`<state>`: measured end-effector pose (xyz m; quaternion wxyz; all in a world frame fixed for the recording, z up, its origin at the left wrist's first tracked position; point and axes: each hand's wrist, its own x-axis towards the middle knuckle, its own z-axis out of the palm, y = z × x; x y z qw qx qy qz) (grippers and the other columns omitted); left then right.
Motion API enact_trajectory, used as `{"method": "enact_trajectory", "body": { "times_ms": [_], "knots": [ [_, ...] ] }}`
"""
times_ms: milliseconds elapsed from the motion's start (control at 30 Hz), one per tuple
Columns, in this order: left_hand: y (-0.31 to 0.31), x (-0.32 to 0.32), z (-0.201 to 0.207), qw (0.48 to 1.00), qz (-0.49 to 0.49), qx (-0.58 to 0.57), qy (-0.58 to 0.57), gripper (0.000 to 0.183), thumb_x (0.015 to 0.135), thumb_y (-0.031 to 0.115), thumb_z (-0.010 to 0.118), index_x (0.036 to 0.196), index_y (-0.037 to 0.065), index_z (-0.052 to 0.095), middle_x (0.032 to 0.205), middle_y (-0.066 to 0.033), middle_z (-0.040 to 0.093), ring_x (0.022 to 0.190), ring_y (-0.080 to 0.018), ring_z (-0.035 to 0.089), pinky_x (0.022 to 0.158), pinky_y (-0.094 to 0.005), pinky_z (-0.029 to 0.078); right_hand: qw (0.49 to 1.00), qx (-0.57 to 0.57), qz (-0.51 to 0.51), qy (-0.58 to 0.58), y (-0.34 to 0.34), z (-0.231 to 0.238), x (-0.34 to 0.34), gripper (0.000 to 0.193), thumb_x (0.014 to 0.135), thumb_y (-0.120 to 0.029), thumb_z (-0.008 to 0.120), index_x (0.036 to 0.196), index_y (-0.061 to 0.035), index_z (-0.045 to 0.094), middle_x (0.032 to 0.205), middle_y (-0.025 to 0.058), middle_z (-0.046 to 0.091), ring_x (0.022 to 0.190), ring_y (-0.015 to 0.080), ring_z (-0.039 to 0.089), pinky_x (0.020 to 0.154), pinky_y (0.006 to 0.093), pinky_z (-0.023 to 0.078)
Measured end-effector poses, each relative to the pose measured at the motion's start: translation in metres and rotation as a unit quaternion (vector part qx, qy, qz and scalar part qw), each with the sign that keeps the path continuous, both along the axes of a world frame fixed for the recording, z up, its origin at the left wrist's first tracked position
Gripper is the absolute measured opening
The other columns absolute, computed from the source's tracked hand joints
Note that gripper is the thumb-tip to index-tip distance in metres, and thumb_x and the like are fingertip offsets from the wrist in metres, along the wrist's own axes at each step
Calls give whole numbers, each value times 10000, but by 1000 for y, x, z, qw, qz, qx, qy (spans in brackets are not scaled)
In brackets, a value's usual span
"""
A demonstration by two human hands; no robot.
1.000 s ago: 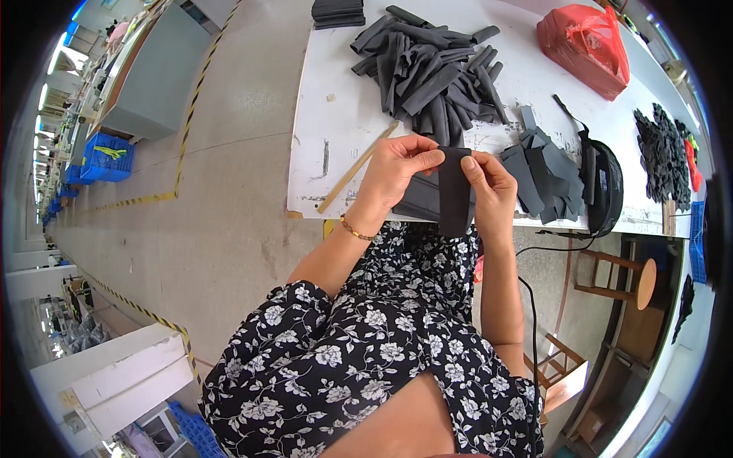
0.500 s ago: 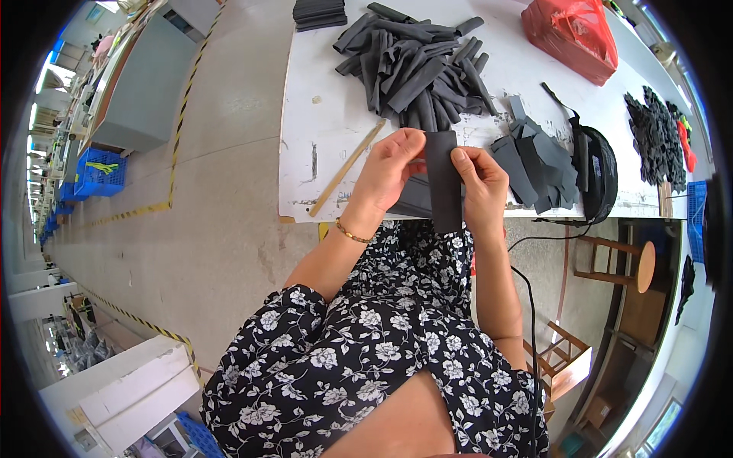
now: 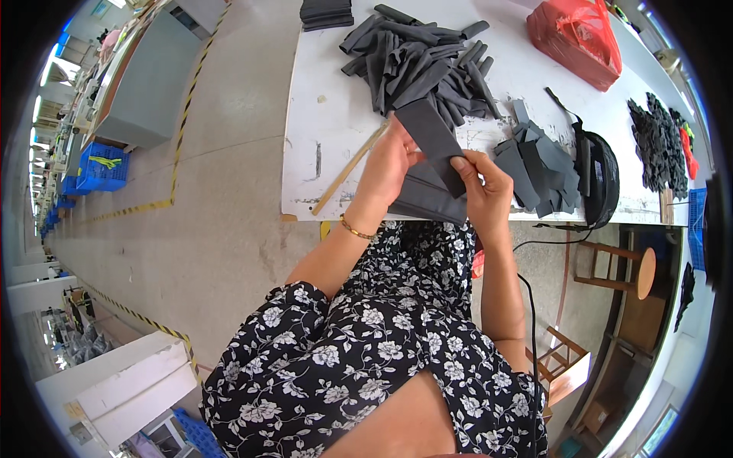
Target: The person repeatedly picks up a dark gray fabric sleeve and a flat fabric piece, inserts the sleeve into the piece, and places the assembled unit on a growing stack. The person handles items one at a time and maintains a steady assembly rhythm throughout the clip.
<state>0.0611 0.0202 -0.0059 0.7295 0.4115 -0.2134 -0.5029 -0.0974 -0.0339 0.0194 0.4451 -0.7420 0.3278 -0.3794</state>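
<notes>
A flat, dark grey rectangular piece (image 3: 434, 139), which looks like fabric or thin sheet, hangs slantwise over the table's near edge. My right hand (image 3: 486, 187) pinches its lower right end, thumb on top. At its upper left end, my left hand (image 3: 391, 162) is closed around the edge, with some fingers hidden behind the piece. Beneath both hands lie more dark flat pieces (image 3: 429, 200) by the table edge. Beyond them is a heap of dark rolled or tube-like pieces (image 3: 416, 65). Flat dark pieces (image 3: 544, 168) lie loosely piled right of my right hand.
A wooden stick (image 3: 347, 169) lies left on the white table (image 3: 305, 114). A neat dark stack (image 3: 327, 13), a red plastic bag (image 3: 576, 42), a black mesh-like pouch (image 3: 599, 175) and another dark heap (image 3: 657, 145) are also on it. Wooden stools (image 3: 645, 272) stand below right.
The piece has swung from nearly upright to a slant, its top going left and its lower end rising. My left hand has turned with it. The flat pieces underneath show more.
</notes>
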Motion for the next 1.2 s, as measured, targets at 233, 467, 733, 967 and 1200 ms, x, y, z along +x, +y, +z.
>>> {"method": "enact_trajectory", "body": {
  "times_ms": [233, 467, 733, 967, 1200],
  "knots": [
    [3, 1, 32, 993, 10, -109, -43, 367, 985, 311, 572, 1162, -8, 608, 1002, -152, 704, 965, -316, 688, 851, -394, 527, 996, 84, 17, 13, 24, -9, 11, 192, 936, -154, 663, 988, 29, 688, 695, -3, 604, 671, 49, 474, 601, 230, 418],
    [3, -13, 28, 992, 39, -104, 59, 204, 941, 171, 644, 1000, -24, 643, 811, -135, 699, 769, -273, 708, 752, -371, 571, 999, 33, -13, -38, 28, -17, 20, 181, 980, -153, 598, 966, 24, 634, 673, -6, 524, 647, 66, 426, 571, 239, 384],
    [6, -15, 22, 994, 38, -82, 63, 233, 962, 208, 613, 1023, -14, 643, 807, -124, 683, 781, -298, 703, 735, -391, 574, 999, 16, -20, -32, 28, -23, 23, 191, 980, -157, 599, 949, 30, 625, 665, 20, 508, 649, 72, 422, 580, 241, 389],
    [3, 1, 25, 976, 90, -126, 153, 219, 982, 203, 572, 1030, -4, 624, 952, -176, 692, 934, -333, 685, 890, -471, 549, 994, 95, -12, -55, 27, -11, 12, 250, 1000, -197, 569, 1061, 30, 653, 743, 57, 614, 717, 68, 543, 651, 241, 449],
    [1, 20, 16, 960, 166, -132, 181, 217, 992, 205, 546, 1030, -5, 584, 1019, -170, 676, 1053, -339, 638, 1009, -495, 489, 996, 72, -22, 42, 28, -15, 12, 205, 979, -174, 595, 926, 19, 640, 697, 86, 694, 636, 110, 629, 624, 257, 480]
  ]
}}
